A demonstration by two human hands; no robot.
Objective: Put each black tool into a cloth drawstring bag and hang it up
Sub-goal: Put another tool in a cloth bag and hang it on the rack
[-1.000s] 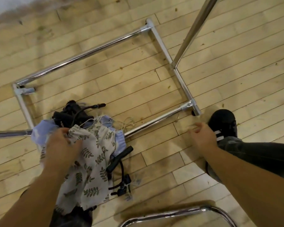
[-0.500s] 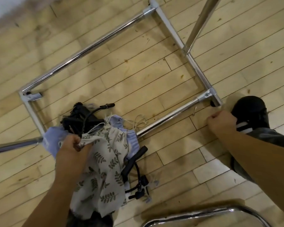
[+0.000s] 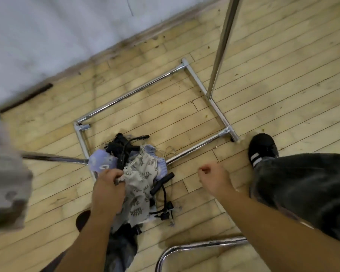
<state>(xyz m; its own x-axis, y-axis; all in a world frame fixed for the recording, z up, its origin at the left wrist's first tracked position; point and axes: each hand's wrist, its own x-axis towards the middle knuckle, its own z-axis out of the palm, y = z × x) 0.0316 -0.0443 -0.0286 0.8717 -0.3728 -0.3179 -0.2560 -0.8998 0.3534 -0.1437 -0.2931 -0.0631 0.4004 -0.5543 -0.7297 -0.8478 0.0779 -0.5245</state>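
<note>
Leaf-printed cream bag [image 3: 139, 185], lilac bag [image 3: 100, 162], black tools [image 3: 124, 148], chrome rack [image 3: 196, 148].

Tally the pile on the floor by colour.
Cream leaf-print bag: 1, gripped by the left hand
Lavender cloth patches: 2, possibly one bag
Black tool clusters: 2 plainly showing
Total: 5

You can read no text, label, brand or number here: the leaf-print bag [image 3: 139, 185] near you bears only a pattern, the black shoe [image 3: 263, 146] at right only white stripes.
</note>
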